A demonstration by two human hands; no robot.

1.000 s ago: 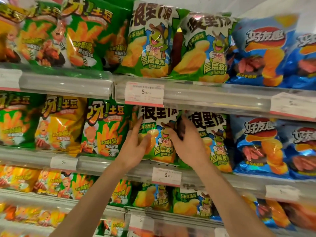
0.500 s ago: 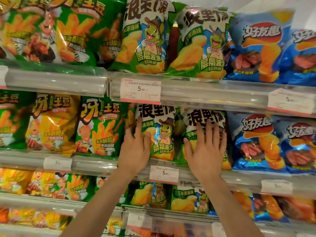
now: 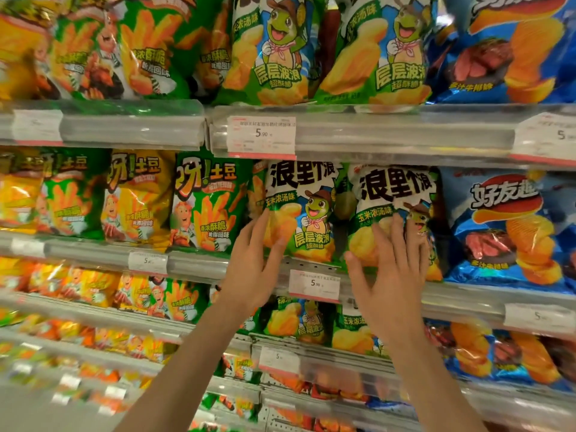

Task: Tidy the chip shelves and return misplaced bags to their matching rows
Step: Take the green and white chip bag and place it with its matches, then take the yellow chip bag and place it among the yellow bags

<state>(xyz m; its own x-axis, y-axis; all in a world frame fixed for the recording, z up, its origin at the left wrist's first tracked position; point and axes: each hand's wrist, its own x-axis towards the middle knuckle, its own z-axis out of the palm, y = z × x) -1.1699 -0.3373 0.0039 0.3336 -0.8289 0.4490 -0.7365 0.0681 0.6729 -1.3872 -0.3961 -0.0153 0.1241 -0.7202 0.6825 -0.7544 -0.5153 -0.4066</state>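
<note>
— While both hands are up at the middle shelf (image 3: pixel 311 266), where exactly do they sit?

— The left hand (image 3: pixel 254 269) lies with fingers spread and straight against the lower left edge of the left frog bag (image 3: pixel 302 210), a green bag with a cartoon frog in a cap. It is flat on the bag, not closed round it.

— And the right hand (image 3: pixel 389 269)?

— Also flat and spread, fingers pointing up, pressed on the front of the right frog bag (image 3: pixel 392 207) just beside the first. Neither hand grips anything.

— Do the two bags stand straight?

— Both stand upright at the shelf's front edge, side by side, touching or nearly so. A white price tag (image 3: pixel 314 285) hangs on the rail below, between the two wrists.

— What flanks them?

— To the left, a green fries bag (image 3: pixel 208 207), then a yellow fries bag (image 3: pixel 137 198). To the right, a blue chip bag (image 3: pixel 505 226) showing ridged chips and meat.

— Above?

— The upper shelf carries the same order: fries bags on the left, two frog bags in the middle, blue on the right, with another price tag (image 3: pixel 261 137) on its rail. The lower shelves are blurred.
</note>
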